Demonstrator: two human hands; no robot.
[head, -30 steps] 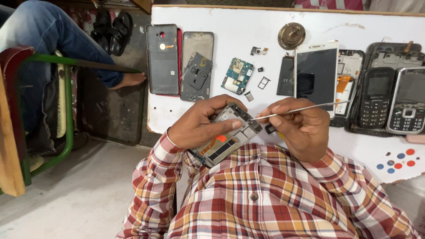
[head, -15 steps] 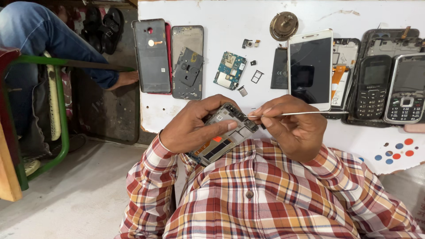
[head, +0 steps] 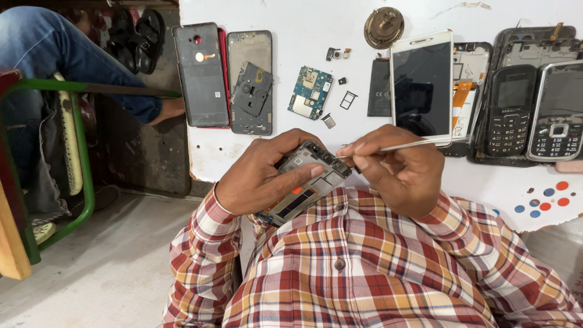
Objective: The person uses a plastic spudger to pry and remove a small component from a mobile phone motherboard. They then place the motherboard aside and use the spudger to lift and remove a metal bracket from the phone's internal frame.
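My left hand (head: pixel 267 173) grips an opened phone frame (head: pixel 303 185) with its inner side up, tilted over my checked shirt. My right hand (head: pixel 398 170) pinches thin metal tweezers (head: pixel 413 144), whose tip touches the top end of the frame. Both hands hover at the near edge of the white worktop (head: pixel 303 18).
On the worktop lie a dark back cover (head: pixel 199 76), a grey mid-frame (head: pixel 250 82), a blue circuit board (head: pixel 311 92), a white-framed screen (head: pixel 422 82), two keypad phones (head: pixel 537 109) and a round brass part (head: pixel 384 27). A seated person's jeans leg (head: pixel 67 54) and a green chair frame (head: pixel 82 176) are left.
The view has shifted slightly. My hands and the phone frame stay close together, and the tweezers' tip has stayed at the frame's top end.
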